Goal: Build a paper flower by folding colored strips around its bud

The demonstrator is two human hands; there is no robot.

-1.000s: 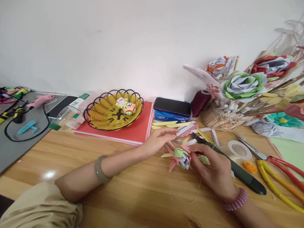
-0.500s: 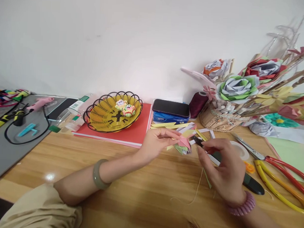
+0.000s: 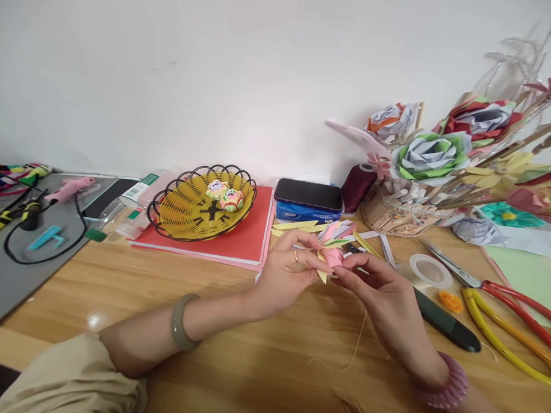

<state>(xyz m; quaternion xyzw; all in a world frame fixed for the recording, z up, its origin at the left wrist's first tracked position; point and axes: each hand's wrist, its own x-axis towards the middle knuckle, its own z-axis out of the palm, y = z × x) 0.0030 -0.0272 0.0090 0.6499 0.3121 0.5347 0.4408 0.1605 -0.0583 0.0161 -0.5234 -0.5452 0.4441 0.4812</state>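
Observation:
Between my hands is a small folded-paper flower (image 3: 332, 255) in pink, yellow and green. My left hand (image 3: 280, 273) pinches it from the left with thumb and fingers. Its pink edge is taken by the thumb and fingertips of my right hand (image 3: 385, 294). Behind the flower lie loose paper strips (image 3: 302, 225), yellow and pale. A dark green-and-black handled tool (image 3: 452, 327) rests on the table beneath and beside my right hand; its far end is partly hidden. A thin thread (image 3: 357, 345) lies just below the hands.
Right of my hands are a tape roll (image 3: 430, 271), an orange paper coil (image 3: 450, 301) and large scissors (image 3: 480, 292). A yellow basket (image 3: 185, 206) with paper balls stands on red paper (image 3: 251, 242). A phone (image 3: 308, 194) tops a blue pack; paper flowers (image 3: 433, 155) fill a wooden holder.
My right hand has moved left and up, away from the dark tool, onto the flower's pink edge. My left hand has turned the flower, so more pink faces me.

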